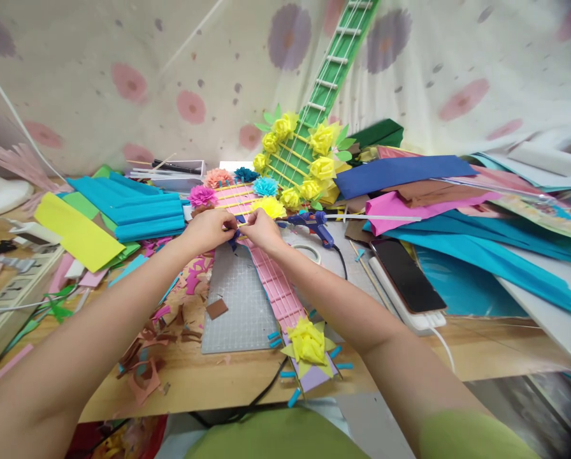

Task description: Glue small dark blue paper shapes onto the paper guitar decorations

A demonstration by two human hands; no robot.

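A pink paper guitar (274, 285) lies with its neck toward me, a yellow paper flower (308, 343) on the near end. Over its body my left hand (209, 229) and my right hand (262, 231) meet, fingers pinched around a small dark blue paper piece (234, 241), partly hidden. White strings run along the neck. Around the body sit a magenta flower (202, 196), a light blue flower (265, 186) and a yellow flower (270, 207). A blue glue gun (314, 224) rests right of my right hand.
A green paper guitar (309, 137) with yellow flowers leans on the patterned curtain (190, 70). Coloured crepe paper is piled right and left. A phone (407, 275), a tape roll (309, 254), a grey cutting mat (238, 306), paper scraps (146, 376) and a power strip (20, 293) are around.
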